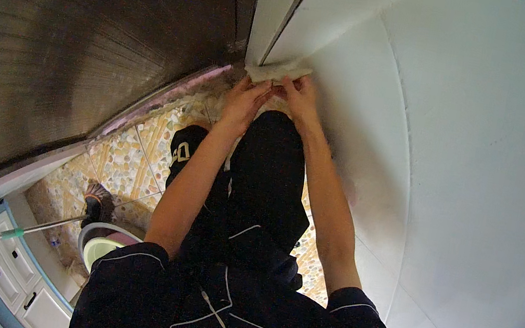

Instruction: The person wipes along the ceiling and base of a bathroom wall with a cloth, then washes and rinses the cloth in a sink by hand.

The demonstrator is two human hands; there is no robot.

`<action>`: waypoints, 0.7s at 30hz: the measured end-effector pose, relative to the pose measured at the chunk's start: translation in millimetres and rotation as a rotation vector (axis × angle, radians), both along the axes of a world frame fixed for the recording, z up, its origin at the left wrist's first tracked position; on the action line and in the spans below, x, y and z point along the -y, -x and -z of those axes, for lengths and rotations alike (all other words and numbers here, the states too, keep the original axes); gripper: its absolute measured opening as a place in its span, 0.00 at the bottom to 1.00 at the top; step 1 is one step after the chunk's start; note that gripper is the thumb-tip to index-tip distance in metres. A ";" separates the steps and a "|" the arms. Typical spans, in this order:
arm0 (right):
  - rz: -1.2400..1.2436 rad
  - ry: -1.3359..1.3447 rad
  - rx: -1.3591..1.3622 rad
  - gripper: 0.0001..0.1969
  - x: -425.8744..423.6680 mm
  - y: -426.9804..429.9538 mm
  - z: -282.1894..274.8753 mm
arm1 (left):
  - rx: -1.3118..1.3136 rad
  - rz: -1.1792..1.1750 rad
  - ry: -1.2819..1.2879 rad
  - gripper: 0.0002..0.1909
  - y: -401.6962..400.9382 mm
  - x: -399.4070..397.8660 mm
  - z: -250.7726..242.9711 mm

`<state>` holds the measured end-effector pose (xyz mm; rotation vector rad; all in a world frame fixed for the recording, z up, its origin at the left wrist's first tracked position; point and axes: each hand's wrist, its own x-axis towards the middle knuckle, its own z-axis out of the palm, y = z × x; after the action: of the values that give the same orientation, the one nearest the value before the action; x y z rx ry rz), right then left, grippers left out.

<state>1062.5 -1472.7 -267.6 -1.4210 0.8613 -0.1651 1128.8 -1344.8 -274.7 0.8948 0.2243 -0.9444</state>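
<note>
A pale, off-white folded cloth (280, 73) lies against the lower end of a narrow white wall edge (273, 14). My left hand (243, 103) grips the cloth's near edge from the left, fingers pointing inward. From the right, my right hand (299, 98) holds the same edge with bent fingers. The fingertips of both hands come close together under the cloth, where some are hidden. Just below them is my raised knee in dark trousers (267, 165).
A dark, shiny panel (95, 42) rises on the left, a white wall (476, 163) on the right. Pebble-patterned floor tiles (139, 154) lie between. At lower left are a broom (97, 201) with a metal handle, nested basins (97, 248) and white cabinets (10, 273).
</note>
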 end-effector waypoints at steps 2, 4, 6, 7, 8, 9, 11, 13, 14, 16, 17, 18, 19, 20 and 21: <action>0.076 -0.031 0.107 0.10 -8.3 -17.8 1.2 | 0.064 -0.028 -0.009 0.17 -17.7 9.9 16.8; 0.172 -0.057 0.203 0.09 -7.7 -25.7 8.7 | 0.116 -0.035 -0.013 0.17 -21.4 19.8 6.9; 0.146 0.351 0.146 0.07 -4.5 -32.2 11.5 | 0.104 -0.110 -0.076 0.14 -14.9 26.7 -14.8; 0.146 0.352 0.151 0.07 -10.1 -37.8 0.9 | 0.108 -0.111 -0.074 0.14 -16.3 26.4 -22.3; 0.207 0.393 0.262 0.08 -15.6 -41.4 -10.6 | 0.208 -0.136 -0.083 0.11 -17.8 26.1 -29.1; 0.265 0.431 0.368 0.10 -23.9 -41.5 -30.2 | 0.302 -0.164 -0.095 0.10 -14.8 24.1 -38.4; 0.386 0.479 0.415 0.10 -31.0 -44.7 -89.6 | 0.548 -0.151 -0.196 0.11 -8.8 32.4 -83.1; 0.512 0.530 0.468 0.10 -21.7 -55.0 -143.0 | 0.800 -0.136 -0.293 0.14 -11.3 47.9 -138.8; 0.557 0.561 0.542 0.10 -16.4 -60.8 -162.5 | 0.845 -0.152 -0.262 0.15 -12.5 51.2 -166.7; 0.534 0.729 0.552 0.10 -8.8 -58.1 -163.8 | 1.023 -0.244 -0.304 0.18 -15.6 58.8 -165.7; 0.535 0.724 0.555 0.10 -8.4 -56.3 -143.4 | 1.027 -0.244 -0.308 0.18 -14.7 56.5 -150.4; 0.541 0.735 0.518 0.10 -4.9 -56.6 -115.7 | 1.046 -0.151 -0.418 0.16 -15.9 57.1 -133.1; 0.549 0.736 0.474 0.09 -7.1 -55.4 -92.2 | 1.059 -0.049 -0.537 0.15 -15.7 52.7 -114.7; 0.554 0.730 0.475 0.09 -11.0 -51.2 -73.7 | 1.063 -0.045 -0.543 0.15 -14.0 49.7 -91.6; 0.513 0.716 0.342 0.08 -15.0 -50.9 -59.6 | 1.072 -0.070 -0.505 0.14 -17.0 48.8 -68.1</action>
<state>1113.4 -1457.7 -208.1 -1.7164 0.9016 -1.1676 1145.8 -1393.6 -206.7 1.7241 -0.4463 -0.2363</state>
